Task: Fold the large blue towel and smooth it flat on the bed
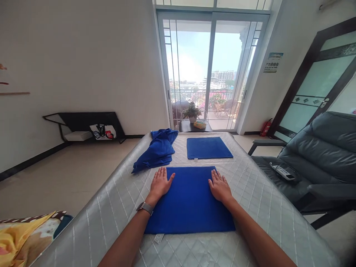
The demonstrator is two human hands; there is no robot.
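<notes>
A blue cloth (191,204) lies flat on the quilted mattress (256,207) right in front of me, a white tag showing at its near edge. My left hand (161,183) rests flat over its left edge, thumb apart from the fingers. On the opposite edge lies my right hand (219,186), palm down with the fingers stretched out. Neither hand grips anything. Farther back is a second flat blue cloth (208,147). A crumpled heap of blue cloth (158,150) sits to its left, near the mattress's far left edge.
A dark padded armchair (330,148) stands to the right, holding a white power strip (283,172). Beyond the mattress, a small black table (183,128) bears a potted plant (191,112). Patterned yellow fabric (25,237) is at lower left.
</notes>
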